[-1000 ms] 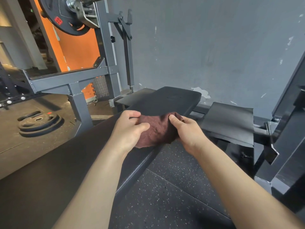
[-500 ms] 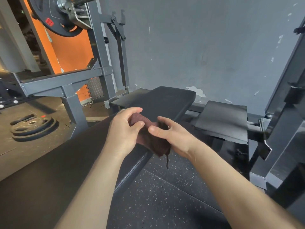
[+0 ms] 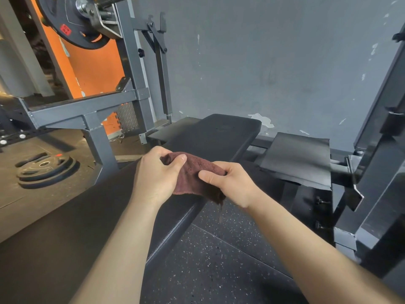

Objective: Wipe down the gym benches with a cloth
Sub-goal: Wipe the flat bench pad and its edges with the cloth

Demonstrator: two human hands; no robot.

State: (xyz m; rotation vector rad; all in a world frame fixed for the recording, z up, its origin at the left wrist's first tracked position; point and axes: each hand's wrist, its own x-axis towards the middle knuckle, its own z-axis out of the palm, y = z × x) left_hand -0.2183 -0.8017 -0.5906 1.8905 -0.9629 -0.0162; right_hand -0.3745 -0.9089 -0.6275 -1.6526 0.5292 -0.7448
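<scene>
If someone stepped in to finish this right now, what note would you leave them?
Left hand: pinching one end of the dark brown terry cloth.
Right hand: gripping the other end; a corner dangles below.
Cloth is held just above the long black padded bench, not wiping.
Done: cannot tell how much is wiped.
Left: lay the cloth down and wipe the bench pad.

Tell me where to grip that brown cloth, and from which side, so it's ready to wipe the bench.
Probably grip the cloth at its bunched upper edge, from above, as the left hand and right hand do now. It hangs limp between them, a corner dangling past the edge of the bench, so gathering that slack into one palm should leave a flat face for the pad.
</scene>
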